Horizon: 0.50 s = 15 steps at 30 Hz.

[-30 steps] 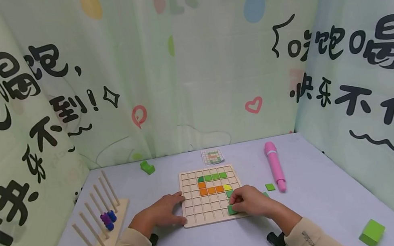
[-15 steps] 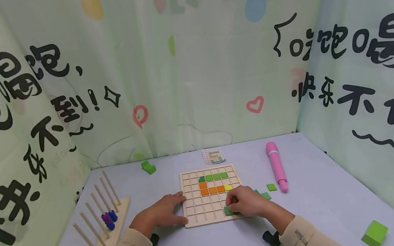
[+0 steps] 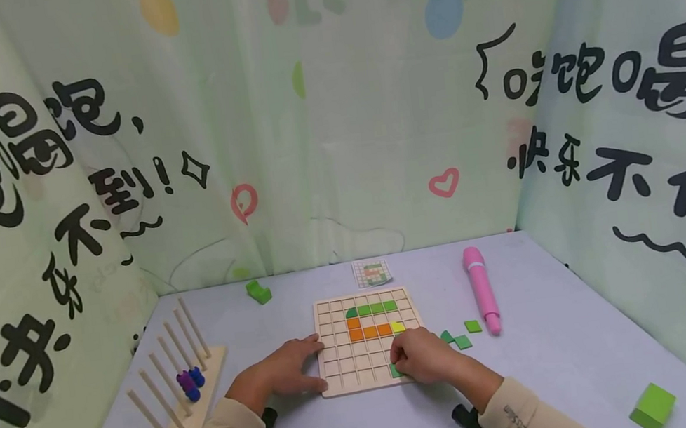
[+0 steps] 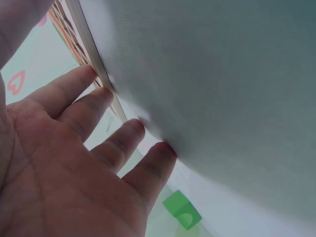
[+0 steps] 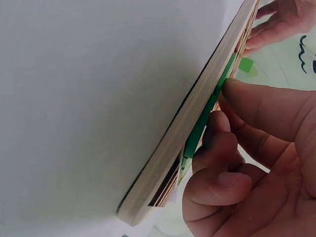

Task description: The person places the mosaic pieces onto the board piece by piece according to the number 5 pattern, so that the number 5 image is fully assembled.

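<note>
A wooden grid board (image 3: 341,366) lies mid-table, with a row of green tiles (image 3: 377,307), orange tiles (image 3: 370,332) and a yellow tile (image 3: 397,326) in its cells. My left hand (image 3: 287,368) rests at the board's left edge, its fingers fairly straight and fingertips touching the side in the left wrist view. My right hand (image 3: 423,357) is over the front right part, fingers curled. In the right wrist view its thumb and fingers pinch at dark green tiles (image 5: 202,126) along the board's front edge. The hand partly hides these tiles.
Loose green tiles (image 3: 463,342) lie right of the board, near a pink pen-shaped object (image 3: 482,290). A small pattern card (image 3: 371,273) lies behind the board. A peg rack (image 3: 196,407) with purple and blue beads stands left. Green blocks (image 3: 653,407) sit front right and back left.
My right hand has shifted left along the board's front edge, with a green tile at its fingertips. Loose green tiles to its right are now more exposed. My left hand has stayed put.
</note>
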Available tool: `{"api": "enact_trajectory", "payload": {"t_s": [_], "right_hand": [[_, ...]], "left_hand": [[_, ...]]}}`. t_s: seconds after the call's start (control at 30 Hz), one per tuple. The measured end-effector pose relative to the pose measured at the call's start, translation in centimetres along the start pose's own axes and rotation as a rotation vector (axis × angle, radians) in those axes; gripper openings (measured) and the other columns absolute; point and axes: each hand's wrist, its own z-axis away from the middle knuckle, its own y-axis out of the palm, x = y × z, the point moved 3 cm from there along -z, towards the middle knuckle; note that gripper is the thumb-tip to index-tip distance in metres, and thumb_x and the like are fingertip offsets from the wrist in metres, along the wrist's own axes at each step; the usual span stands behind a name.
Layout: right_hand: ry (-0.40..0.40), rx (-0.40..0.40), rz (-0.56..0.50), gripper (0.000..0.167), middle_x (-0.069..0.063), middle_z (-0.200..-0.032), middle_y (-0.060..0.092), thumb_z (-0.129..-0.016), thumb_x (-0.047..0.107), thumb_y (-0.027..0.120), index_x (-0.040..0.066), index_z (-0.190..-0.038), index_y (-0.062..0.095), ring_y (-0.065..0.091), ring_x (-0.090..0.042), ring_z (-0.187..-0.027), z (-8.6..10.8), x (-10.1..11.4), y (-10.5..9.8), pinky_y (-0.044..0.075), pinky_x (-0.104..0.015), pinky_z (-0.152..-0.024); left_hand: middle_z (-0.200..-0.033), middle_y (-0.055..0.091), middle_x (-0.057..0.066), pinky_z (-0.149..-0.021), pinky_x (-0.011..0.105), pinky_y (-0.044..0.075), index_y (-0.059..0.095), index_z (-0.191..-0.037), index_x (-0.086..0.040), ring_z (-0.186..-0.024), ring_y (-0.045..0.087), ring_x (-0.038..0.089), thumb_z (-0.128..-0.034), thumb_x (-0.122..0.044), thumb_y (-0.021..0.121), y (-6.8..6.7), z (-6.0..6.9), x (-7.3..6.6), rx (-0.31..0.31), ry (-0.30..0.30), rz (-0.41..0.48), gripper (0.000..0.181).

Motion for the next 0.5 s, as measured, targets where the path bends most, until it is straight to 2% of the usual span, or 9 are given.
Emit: {"api": "enact_trajectory", "payload": {"t_s": [0.13, 0.3, 0.43, 0.5], "right_hand": [[-0.003, -0.006, 0.010, 0.015, 0.003, -0.073, 0.057, -0.091, 0.002, 0.073, 0.013, -0.081, 0.069, 0.052, -0.016, -0.073, 0.0, -0.1, 0.0, 0.044, -0.029, -0.064], [-0.013, -0.004, -0.059, 0.007, 0.003, -0.077, 0.058, -0.092, 0.006, 0.074, 0.011, -0.088, 0.071, 0.053, -0.016, -0.077, 0.4, -0.4, -0.5, 0.044, -0.028, -0.065], [-0.010, -0.027, -0.104, 0.003, 0.004, -0.082, 0.060, -0.093, 0.008, 0.073, 0.010, -0.094, 0.071, 0.054, -0.015, -0.082, 0.8, -1.6, -1.4, 0.046, -0.030, -0.070], [0.019, -0.041, -0.124, 0.004, 0.004, -0.084, 0.061, -0.093, 0.008, 0.073, 0.011, -0.095, 0.071, 0.054, -0.016, -0.084, 1.0, -2.4, -2.0, 0.047, -0.031, -0.071]], "left_hand": [[-0.167, 0.038, 0.005, -0.122, 0.054, 0.034, 0.054, -0.151, -0.012, -0.153, 0.035, 0.035, -0.0862, -0.034, 0.086, 0.0, 0.0, -0.1, -0.005, 0.007, -0.008, 0.075], [-0.167, 0.038, 0.005, -0.122, 0.054, 0.035, 0.054, -0.151, -0.012, -0.153, 0.036, 0.035, -0.0863, -0.035, 0.085, 0.1, -0.1, 0.0, -0.007, 0.016, -0.022, 0.075], [-0.167, 0.038, 0.005, -0.122, 0.054, 0.035, 0.054, -0.150, -0.012, -0.153, 0.035, 0.035, -0.0864, -0.035, 0.085, 0.1, 0.0, 0.1, -0.006, 0.014, -0.023, 0.075], [-0.167, 0.039, 0.005, -0.122, 0.054, 0.035, 0.054, -0.151, -0.012, -0.153, 0.035, 0.035, -0.0865, -0.035, 0.085, 0.1, 0.0, 0.1, -0.005, 0.013, -0.023, 0.075]]}}
